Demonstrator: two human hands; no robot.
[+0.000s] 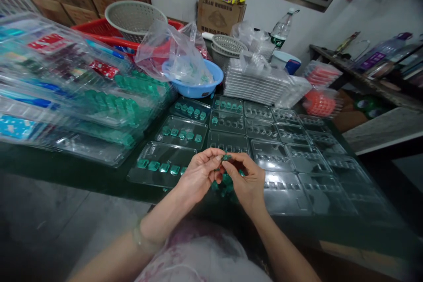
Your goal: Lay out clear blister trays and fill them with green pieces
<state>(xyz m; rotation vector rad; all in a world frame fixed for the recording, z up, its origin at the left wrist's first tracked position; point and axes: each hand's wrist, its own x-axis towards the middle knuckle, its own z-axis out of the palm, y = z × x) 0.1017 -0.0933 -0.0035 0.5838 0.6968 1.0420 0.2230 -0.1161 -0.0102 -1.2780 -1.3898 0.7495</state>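
Between the fingertips of both hands is a small green translucent plastic piece (pixel 226 157), its exact kind too small to make out. My left hand (pixel 202 172) pinches it from one side, and my right hand (pixel 247 177) pinches it from the other. Under my hands lies a loose pile of similar green pieces (pixel 227 184), partly hidden by the fingers. Left of my hands, a clear plastic tray (pixel 145 177) holds a row of several green pieces. Behind it, another clear tray (pixel 168 124) carries a like row.
Many clear trays (pixel 280 194) spread across the dark green table (pixel 99 180). Filled clear packs (pixel 59 83) are stacked at left. Behind stand a blue basin (pixel 194 91) with plastic bags, a grey basket (pixel 135 15) on a red crate, and stacked clear trays (pixel 251 81).
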